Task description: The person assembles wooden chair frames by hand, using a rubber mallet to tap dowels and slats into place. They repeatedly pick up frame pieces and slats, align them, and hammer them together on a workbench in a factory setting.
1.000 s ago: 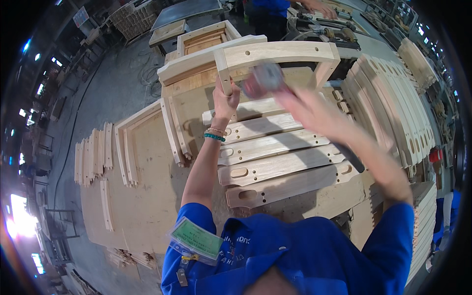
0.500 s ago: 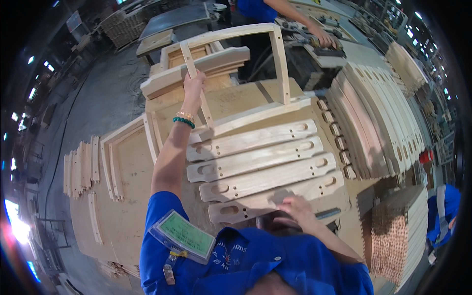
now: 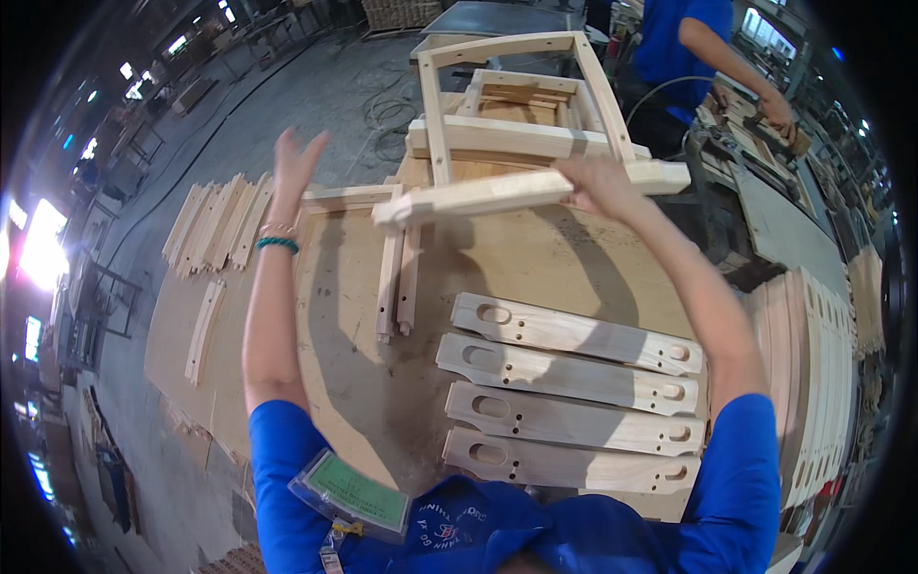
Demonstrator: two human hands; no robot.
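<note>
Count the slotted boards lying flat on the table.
4, side by side: farthest board, second board, third board, nearest board by the wearer's shirt. Others may be hidden.

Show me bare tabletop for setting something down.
The tan tabletop is bare between the pale rectangular wooden frame in the right hand and four slotted pale wooden slats, and left of those slats. Crowded: upper left, under thin pale wooden sticks.

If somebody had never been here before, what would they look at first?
Probably the big wooden frame at the top middle, with the right hand gripping its thick near rail. Next, perhaps the four pale boards with oval holes, lying in a row at the lower middle. The dazzling light at the far left also stands out.
</note>
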